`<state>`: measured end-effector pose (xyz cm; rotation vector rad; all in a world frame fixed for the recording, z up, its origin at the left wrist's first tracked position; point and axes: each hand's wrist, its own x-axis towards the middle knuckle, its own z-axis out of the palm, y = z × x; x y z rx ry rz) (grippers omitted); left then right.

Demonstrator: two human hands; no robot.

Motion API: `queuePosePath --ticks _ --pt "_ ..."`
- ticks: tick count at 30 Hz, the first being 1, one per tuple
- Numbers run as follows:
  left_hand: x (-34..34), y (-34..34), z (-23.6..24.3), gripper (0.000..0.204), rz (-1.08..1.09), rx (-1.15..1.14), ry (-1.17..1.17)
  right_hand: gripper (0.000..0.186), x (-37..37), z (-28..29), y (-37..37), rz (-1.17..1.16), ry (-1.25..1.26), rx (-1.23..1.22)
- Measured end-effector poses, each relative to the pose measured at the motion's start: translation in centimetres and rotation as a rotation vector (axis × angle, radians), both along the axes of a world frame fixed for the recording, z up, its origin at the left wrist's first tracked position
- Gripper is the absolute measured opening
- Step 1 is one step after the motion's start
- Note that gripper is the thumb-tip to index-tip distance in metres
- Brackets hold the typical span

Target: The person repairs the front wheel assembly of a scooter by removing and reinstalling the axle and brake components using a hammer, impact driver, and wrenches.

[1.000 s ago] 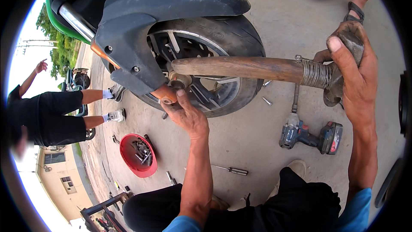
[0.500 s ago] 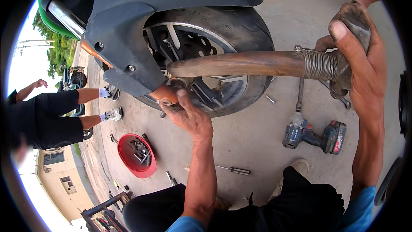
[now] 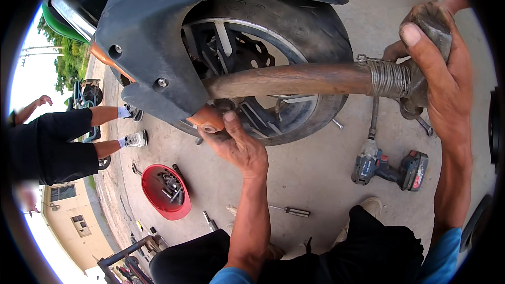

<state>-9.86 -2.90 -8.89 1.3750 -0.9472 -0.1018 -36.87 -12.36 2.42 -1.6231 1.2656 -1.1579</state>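
Observation:
My right hand [image 3: 447,68] grips a hammer by its rusty steel head [image 3: 432,29], with wire wound round the neck. Its wooden handle [image 3: 294,79] points left, across a motorcycle's front wheel [image 3: 294,26], and the handle's end meets the area between fender and hub. My left hand [image 3: 242,147] is closed round the orange lower end of the front fork [image 3: 208,118], its thumb beside a dark round part [image 3: 225,104]. The fingertips of that hand are partly hidden behind the fork end. A dark grey fender [image 3: 147,47] covers the upper wheel.
On the concrete lie a cordless impact wrench [image 3: 386,168], a screwdriver [image 3: 292,211], a bolt [image 3: 337,123] and a socket tool [image 3: 210,221]. A red helmet-like bowl [image 3: 181,213] holds several metal parts. A person in black shorts [image 3: 68,147] stands at left; another person's foot shows at top.
The view has shifted slightly, so the wheel and fender appear larger and nearer. Both hands keep their holds, and the hammer handle still lies across the wheel.

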Motion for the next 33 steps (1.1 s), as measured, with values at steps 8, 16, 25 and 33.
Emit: queuePosePath --ticks 8,16,25,33 --pt "-0.2 0.1 0.3 0.044 0.05 0.035 -0.063 0.053 1.0 3.5 -3.1 0.364 -0.216 0.139" --pt "-0.4 -0.2 0.6 0.047 0.092 0.089 -0.125 0.06 1.8 1.3 -3.1 0.139 0.085 -0.219" --pt "1.3 0.2 -0.4 0.047 0.049 0.037 -0.047 0.036 3.0 3.3 3.3 0.042 -0.02 -0.046" --pt "2.2 0.4 -0.5 0.039 0.013 0.011 0.003 0.042 3.7 4.5 5.3 0.045 -0.03 0.024"
